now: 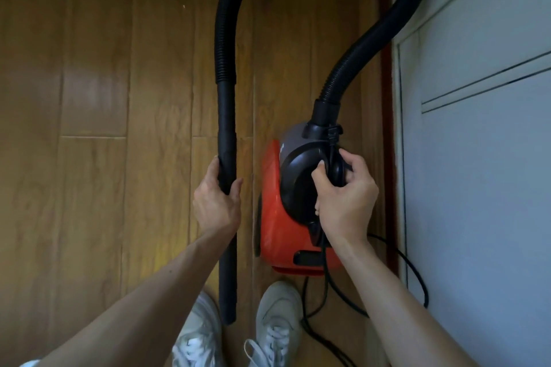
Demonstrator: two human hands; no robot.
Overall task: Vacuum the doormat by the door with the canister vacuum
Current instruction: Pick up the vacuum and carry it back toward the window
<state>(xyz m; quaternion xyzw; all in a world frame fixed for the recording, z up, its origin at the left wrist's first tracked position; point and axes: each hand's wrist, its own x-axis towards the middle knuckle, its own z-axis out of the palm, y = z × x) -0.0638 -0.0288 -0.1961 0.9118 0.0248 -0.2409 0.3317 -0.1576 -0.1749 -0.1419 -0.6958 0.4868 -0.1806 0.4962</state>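
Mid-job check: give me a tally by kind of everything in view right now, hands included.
canister vacuum: 1
hose: 1
rigid tube: 1
power cord: 1
shoes: 2
hands: 2, the left hand gripping the rigid tube, the right hand gripping the canister vacuum's handle
Total: 8

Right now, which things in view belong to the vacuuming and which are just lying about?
Job: red canister vacuum, black ribbed hose, black rigid wand gripped by left hand, black handle gripped by right hand, black power cord.
Not job: wooden plank floor, pale cabinet door, white sneakers.
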